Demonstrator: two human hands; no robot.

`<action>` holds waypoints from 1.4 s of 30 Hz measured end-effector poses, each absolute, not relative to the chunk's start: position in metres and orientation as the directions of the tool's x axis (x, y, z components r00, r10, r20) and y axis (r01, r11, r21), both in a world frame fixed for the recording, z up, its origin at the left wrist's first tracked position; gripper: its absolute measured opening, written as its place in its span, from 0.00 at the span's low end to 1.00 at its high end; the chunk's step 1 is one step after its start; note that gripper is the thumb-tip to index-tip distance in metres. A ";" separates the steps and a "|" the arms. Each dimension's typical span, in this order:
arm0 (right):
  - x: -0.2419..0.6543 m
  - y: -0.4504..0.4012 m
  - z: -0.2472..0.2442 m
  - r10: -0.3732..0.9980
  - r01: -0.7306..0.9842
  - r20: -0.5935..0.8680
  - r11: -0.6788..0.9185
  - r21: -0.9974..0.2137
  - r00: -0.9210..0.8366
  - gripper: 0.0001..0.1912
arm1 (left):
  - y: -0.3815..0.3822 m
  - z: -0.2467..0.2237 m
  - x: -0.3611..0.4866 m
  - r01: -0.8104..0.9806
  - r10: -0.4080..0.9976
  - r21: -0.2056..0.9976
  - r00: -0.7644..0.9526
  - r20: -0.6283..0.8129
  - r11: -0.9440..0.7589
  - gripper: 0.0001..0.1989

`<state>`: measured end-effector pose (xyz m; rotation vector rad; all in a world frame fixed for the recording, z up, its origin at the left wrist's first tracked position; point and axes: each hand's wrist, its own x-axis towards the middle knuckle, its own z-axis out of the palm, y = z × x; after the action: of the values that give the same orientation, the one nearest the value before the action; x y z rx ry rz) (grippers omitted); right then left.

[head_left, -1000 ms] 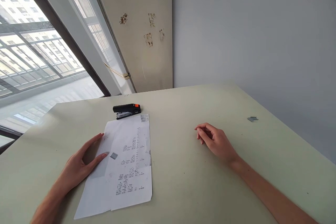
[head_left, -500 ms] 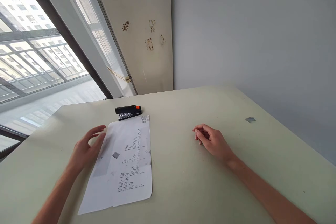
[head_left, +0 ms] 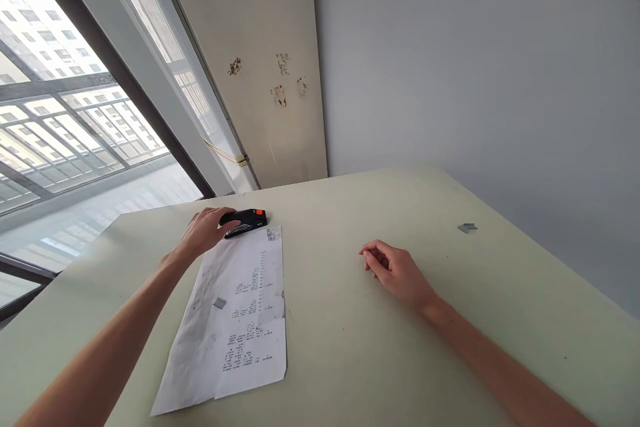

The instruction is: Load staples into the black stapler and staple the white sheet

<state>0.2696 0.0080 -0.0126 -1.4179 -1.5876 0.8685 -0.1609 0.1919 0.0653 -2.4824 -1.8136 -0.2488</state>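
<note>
1. Head view, the step in hand: the left hand (head_left: 205, 230) is at the black stapler (head_left: 250, 219), which lies on the surface (head_left: 325, 353) at 12 o'clock of the printed paper (head_left: 240, 347), its orange-marked end towards 3 o'clock.
2. To do this well, I would set thumb and fingers evenly across the stapler's 9 o'clock end, keep fingertips out of the gap beneath its arm, and raise it before shifting it, since its base lies close against the paper's top edge.
3. A small staple strip (head_left: 219, 303) lies loose on the paper; the left wrist had best pass above it.
4. Left grip: thumb along the stapler's near side, fingers over its top; how firmly it is closed, I cannot tell.
5. Left forearm: stretched in from 8 o'clock, palm down.
6. Right grip: the right hand (head_left: 397, 270) rests with fingers curled in, thumb by the index fingertip, nothing seen within.
7. Right forearm: in from 4 o'clock, with more staple strips (head_left: 467, 228) at the hand's 2 o'clock.
</note>
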 end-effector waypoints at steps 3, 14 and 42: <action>0.269 0.009 -0.013 0.990 0.438 0.140 0.141 -0.888 -0.035 0.15 | 0.186 0.065 -0.152 0.953 0.942 0.034 0.290 0.167 -0.300 0.24; 0.268 0.009 -0.010 0.989 0.428 0.147 0.146 -0.892 -0.033 0.13 | 0.119 0.080 -0.080 0.881 0.826 0.045 0.422 0.374 -0.470 0.21; 0.272 0.007 -0.008 0.993 0.329 0.085 0.052 -0.943 0.085 0.21 | 0.004 0.023 0.029 0.614 0.835 0.587 0.500 0.228 -0.528 0.19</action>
<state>0.2721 0.0070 -0.0076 -1.4379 -1.4029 0.9083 0.0291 0.0042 0.0228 -3.0804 -1.5914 -0.9202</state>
